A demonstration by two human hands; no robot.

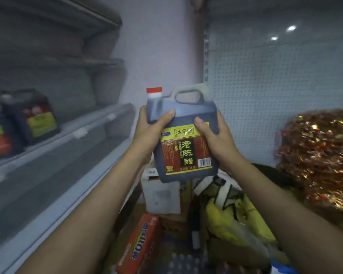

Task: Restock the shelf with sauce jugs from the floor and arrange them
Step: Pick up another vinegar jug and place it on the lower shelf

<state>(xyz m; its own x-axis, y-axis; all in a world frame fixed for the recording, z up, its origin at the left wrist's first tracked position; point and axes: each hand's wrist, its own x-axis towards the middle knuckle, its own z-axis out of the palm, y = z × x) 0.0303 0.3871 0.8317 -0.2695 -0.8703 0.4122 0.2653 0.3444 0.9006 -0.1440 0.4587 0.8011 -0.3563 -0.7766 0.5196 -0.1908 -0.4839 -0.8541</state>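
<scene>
A narrow store aisle with grey shelving (pixel 99 123) on the left. The left hand (pixel 150 127) and right hand (pixel 214 135) both grip a red-capped vinegar jug (pixel 186 155), fingers curled round its sides. Two dark jugs (pixel 31 115) stand near the shelf's front edge.

Open run along the front edge of the grey shelf (pixel 99 123) from its right end to two dark jugs (pixel 31 117) standing at its left. Beneath the raised jug (pixel 186 139), stacked boxes (pixel 162 196) and a yellow bag (pixel 238 224) crowd the floor. A heap of red-gold foil (pixel 321 155) blocks the right side.
</scene>
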